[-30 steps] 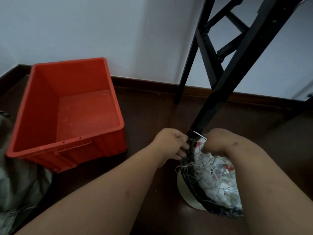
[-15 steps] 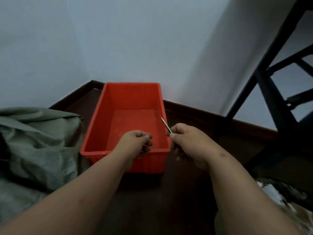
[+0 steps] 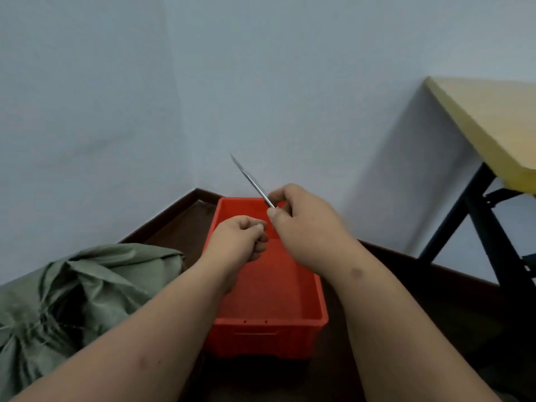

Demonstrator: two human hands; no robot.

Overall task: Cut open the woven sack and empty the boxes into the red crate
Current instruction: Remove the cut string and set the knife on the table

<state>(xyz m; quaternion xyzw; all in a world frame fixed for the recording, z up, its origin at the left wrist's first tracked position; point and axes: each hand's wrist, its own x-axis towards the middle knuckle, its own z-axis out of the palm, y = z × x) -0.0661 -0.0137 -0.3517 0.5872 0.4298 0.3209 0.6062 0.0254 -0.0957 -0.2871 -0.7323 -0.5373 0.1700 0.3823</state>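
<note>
So far: we note the woven sack (image 3: 75, 288) tied and uncut on the floor left of the red crate (image 3: 269, 288), no boxes inside; right hand (image 3: 301, 224) pinches the blade (image 3: 251, 179); left hand (image 3: 237, 240) curled, contents unclear

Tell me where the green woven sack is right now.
In the head view the sack lies on the floor at lower left, unopened, just left of the red crate and the left forearm.

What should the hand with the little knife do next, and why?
Probably carry the blade down and left to the green woven sack. The right hand pinches it above the red crate, which looks empty, and the sack looks tied shut and uncut.
</note>
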